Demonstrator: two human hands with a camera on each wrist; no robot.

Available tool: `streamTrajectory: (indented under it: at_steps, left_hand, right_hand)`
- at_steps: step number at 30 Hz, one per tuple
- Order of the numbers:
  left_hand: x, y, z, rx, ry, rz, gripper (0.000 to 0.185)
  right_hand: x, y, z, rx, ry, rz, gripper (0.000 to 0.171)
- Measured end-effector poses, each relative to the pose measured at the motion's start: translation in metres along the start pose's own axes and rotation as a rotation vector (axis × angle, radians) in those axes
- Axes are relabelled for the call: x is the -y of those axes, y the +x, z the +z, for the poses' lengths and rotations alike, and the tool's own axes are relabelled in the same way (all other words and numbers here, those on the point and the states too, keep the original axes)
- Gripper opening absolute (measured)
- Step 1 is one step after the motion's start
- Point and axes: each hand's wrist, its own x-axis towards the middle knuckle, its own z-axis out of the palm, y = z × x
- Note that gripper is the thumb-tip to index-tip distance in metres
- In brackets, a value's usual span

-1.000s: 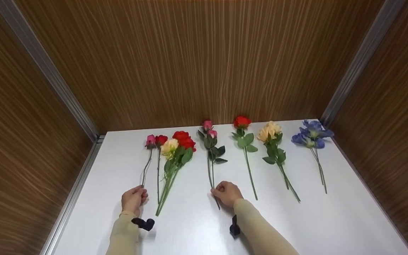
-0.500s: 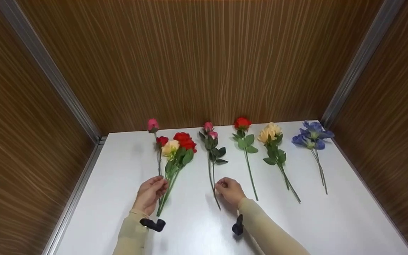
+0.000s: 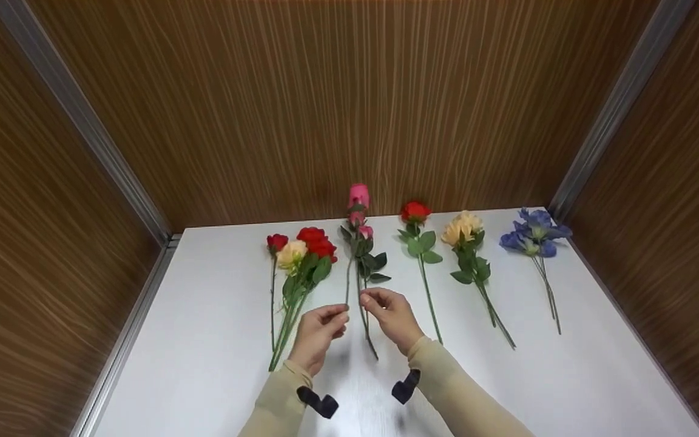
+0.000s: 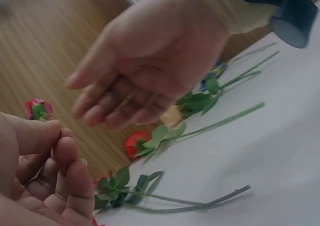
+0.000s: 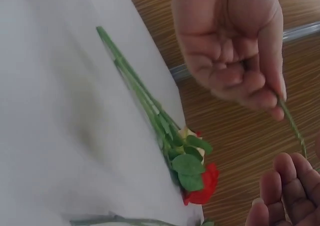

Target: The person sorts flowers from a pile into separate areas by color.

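Note:
My left hand (image 3: 343, 315) pinches the lower end of a thin green stem (image 5: 292, 126) between thumb and fingers. It holds a single pink rosebud (image 3: 358, 195) upright above the table's middle; the left wrist view catches the bud (image 4: 37, 108) too. Just right of it, my right hand (image 3: 369, 298) hovers with relaxed fingers (image 4: 100, 106) and nothing in it, close to the held stem. Under both hands a spray with two pink buds (image 3: 361, 243) lies on the white table (image 3: 204, 340).
Lying in a row are a single red bud (image 3: 276, 241), a red and cream bunch (image 3: 307, 246), a red rose (image 3: 415, 211), cream flowers (image 3: 462, 227) and blue flowers (image 3: 534, 230). Wood-grain walls (image 3: 349, 91) close in the table on three sides.
My left hand lifted the pink rosebud off the table's left side and carried it right to the middle. My right hand left the pink spray's stem and rose toward the left hand.

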Motion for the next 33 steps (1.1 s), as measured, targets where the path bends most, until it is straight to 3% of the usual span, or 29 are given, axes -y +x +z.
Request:
streamTrajectory:
  at_steps: [6,11,18,21,25,28,31,33]
  left_hand:
    - [-0.001,-0.009,0.018,-0.019,0.134,0.022,0.021]
    - [-0.008,-0.021,0.027,-0.024,0.213,0.062,0.015]
    - [0.014,-0.014,0.025,-0.043,0.272,0.126,0.011]
    - [0.015,-0.013,0.021,-0.031,0.349,0.164,0.009]
    - [0.010,-0.010,-0.002,-0.059,0.552,0.281,0.008]
    - [0.005,-0.005,-0.033,-0.192,0.710,0.362,0.008]
    - [0.008,0.002,-0.068,-0.358,0.809,0.344,0.010]
    - [0.014,0.005,-0.088,-0.430,0.839,0.264,0.015]
  right_hand:
    - [-0.001,-0.008,0.003,-0.006,0.010,-0.044,0.037]
    - [-0.007,-0.012,0.006,-0.028,0.034,-0.026,0.030]
    - [-0.009,-0.012,0.012,-0.086,0.082,0.017,0.020]
    - [-0.011,-0.012,0.014,-0.110,0.053,0.026,0.017]
    - [-0.016,-0.011,0.011,-0.117,-0.008,0.024,0.014]
    - [-0.022,-0.011,0.004,-0.117,-0.079,0.016,0.011]
    - [-0.029,-0.009,-0.004,-0.143,-0.150,0.018,0.007]
    - [-0.033,-0.006,-0.009,-0.169,-0.197,0.013,0.007]
